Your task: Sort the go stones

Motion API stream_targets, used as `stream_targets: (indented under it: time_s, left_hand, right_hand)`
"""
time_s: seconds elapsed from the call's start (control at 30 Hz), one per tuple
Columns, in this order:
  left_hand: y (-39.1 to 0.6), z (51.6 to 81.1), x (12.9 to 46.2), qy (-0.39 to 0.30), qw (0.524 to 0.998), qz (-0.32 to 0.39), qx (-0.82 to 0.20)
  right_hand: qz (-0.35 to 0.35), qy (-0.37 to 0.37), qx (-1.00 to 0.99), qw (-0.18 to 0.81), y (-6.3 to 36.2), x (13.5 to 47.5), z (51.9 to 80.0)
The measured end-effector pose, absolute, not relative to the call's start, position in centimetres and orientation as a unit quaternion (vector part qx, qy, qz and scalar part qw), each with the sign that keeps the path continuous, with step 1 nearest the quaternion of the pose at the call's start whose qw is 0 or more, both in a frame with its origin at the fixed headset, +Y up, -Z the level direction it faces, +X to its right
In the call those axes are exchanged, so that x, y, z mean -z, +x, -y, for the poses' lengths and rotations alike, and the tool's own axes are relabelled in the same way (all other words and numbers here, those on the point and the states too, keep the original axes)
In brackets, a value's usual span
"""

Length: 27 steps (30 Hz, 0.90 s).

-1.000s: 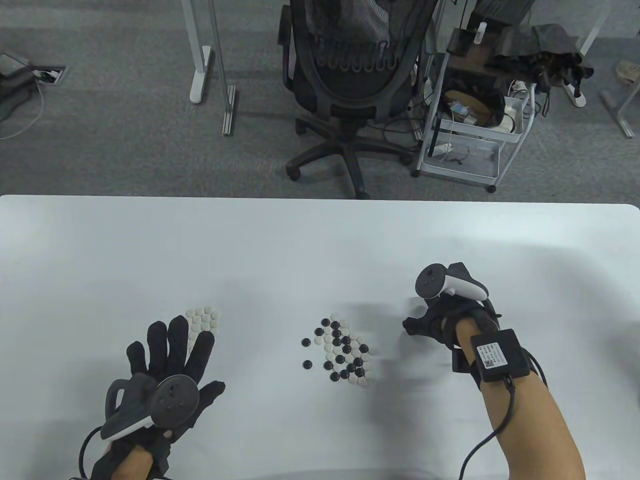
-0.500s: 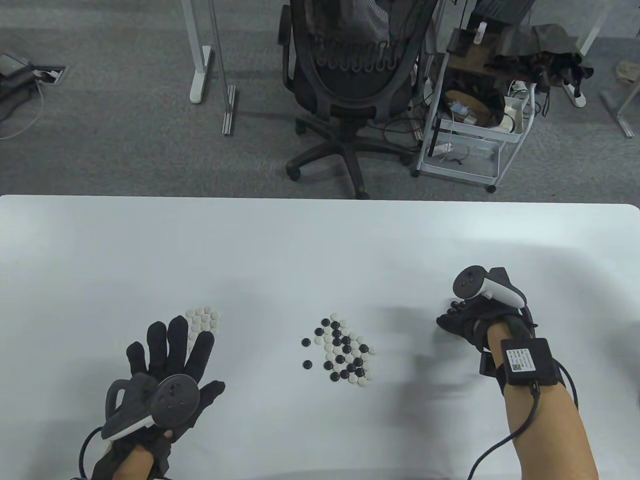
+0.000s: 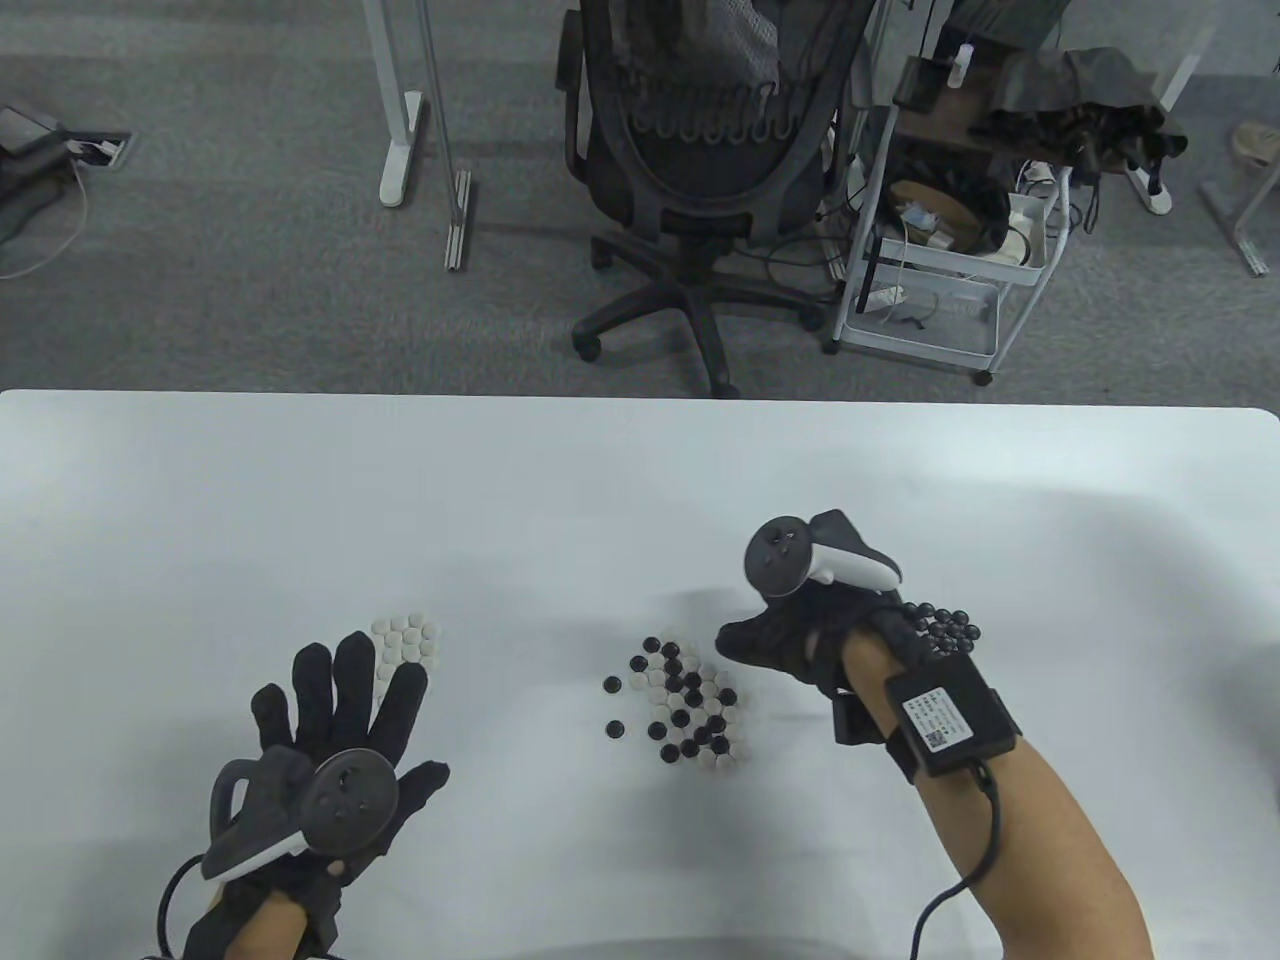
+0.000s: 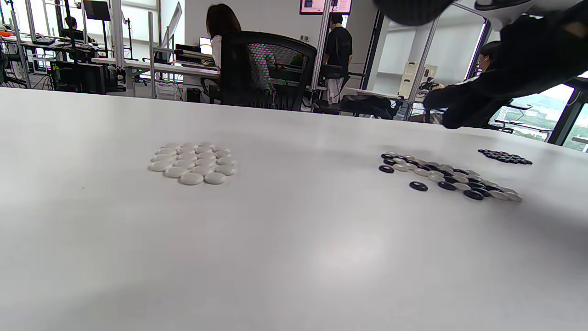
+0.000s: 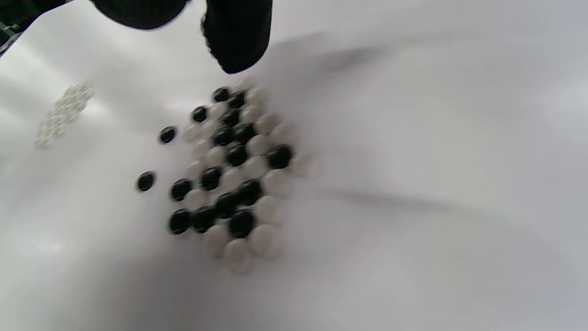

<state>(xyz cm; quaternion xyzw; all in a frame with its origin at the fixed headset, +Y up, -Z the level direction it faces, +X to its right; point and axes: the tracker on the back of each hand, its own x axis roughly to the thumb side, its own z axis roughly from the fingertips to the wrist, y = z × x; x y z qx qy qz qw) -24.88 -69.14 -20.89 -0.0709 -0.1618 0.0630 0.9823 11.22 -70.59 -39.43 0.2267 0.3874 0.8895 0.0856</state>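
Table view | left hand (image 3: 335,720) flat, fingers spread | right hand (image 3: 790,640) grip unclear, above mixed stones (image 3: 685,705)

Grey carpet (image 3: 250,300) lay beyond the white counter (image 3: 600,470), with a black office chair (image 3: 690,150) and a white wire cart (image 3: 940,280) beside it.

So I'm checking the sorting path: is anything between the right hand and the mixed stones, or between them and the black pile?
Nothing visible. The right hand hangs at the mixed stones' right edge, and the black pile lies further right across bare table, partly hidden by the wrist.
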Motion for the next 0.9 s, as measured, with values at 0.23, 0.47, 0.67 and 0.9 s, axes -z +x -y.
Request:
stream_targets:
  time_s: [0.23,0.47,0.67,0.9]
  left_hand:
    - [-24.9,69.2,20.9,-0.067,0.982,0.164,-0.064]
    - [-25.3,68.9,20.6,-0.058,0.982,0.163,-0.072]
    - [-25.5,68.8,20.6,-0.056,0.981,0.166,-0.077]
    - [-26.0,69.3,20.8,-0.072,0.982,0.153,-0.080]
  right_hand:
    - [-0.415,0.298,-0.858,0.052,3.5,38.1,73.1]
    - [-0.423,0.290,-0.859,0.008,1.3,38.6,75.3]
    - [-0.400,0.229,-0.886,0.055,1.4,41.8,75.6]
    - [-0.428,0.082,-0.895,0.097,9.0,46.8,75.0]
